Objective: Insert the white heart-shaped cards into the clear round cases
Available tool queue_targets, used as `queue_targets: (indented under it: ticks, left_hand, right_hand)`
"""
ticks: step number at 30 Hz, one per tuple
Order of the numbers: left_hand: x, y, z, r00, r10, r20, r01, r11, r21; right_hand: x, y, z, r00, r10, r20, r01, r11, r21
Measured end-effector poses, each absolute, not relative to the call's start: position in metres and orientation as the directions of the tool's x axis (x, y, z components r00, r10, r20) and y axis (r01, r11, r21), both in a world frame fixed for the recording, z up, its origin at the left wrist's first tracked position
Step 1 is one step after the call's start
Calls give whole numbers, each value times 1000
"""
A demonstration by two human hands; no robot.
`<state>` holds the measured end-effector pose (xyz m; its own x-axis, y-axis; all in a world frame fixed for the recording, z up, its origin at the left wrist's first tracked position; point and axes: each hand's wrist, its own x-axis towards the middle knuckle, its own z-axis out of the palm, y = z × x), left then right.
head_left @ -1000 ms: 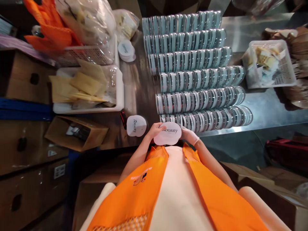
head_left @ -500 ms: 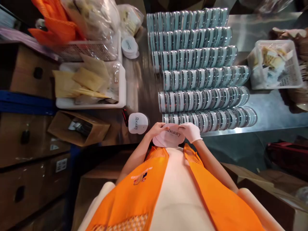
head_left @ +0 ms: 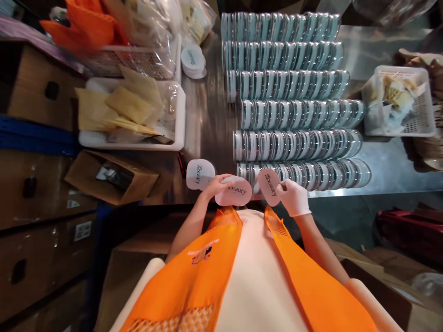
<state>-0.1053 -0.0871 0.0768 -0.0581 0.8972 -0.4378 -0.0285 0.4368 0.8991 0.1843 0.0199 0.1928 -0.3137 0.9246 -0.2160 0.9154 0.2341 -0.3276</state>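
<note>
My bare left hand grips a rounded white card printed "beauty"; whether more cards lie under it I cannot tell. In a white glove, my right hand pinches another rounded card by its right edge, tilted and apart from the left one. Both cards are over the near edge of the metal table, just in front of the nearest row of clear round containers. Close to my left hand, a few similar cards lie overlapping on the table.
Several rows of clear round containers fill the table's middle. More cards lie at the back left, beside a white tray of brown envelopes. A white basket stands right. Cardboard boxes are stacked left.
My hands have moved apart. My right hand has drawn one card off to the right, while the left keeps hold of the other card. The camera view has shifted slightly.
</note>
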Motion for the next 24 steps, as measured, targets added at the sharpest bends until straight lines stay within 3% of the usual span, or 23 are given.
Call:
queue_targets:
  ticks: [5,11,16,20,24]
  left_hand:
    - [-100,-71,86,21,922,-386,-59,387,920]
    - [-107,-67,83,70,911,-407,-88,412,907]
    - [-110,-65,75,82,910,-405,-102,412,905]
    - [-109,-66,65,94,903,-420,-152,430,890]
    - [-107,-66,60,85,904,-419,-171,427,888]
  right_hand:
    - [166,22,189,-395,891,-223,904,335,-266]
    - [140,20,126,-381,874,-301,917,318,-240]
    - [127,-7,77,-343,887,-309,917,246,-314]
    - [126,-20,69,-341,870,-356,869,148,-472]
    - [126,-13,80,-492,827,-272,802,310,-510]
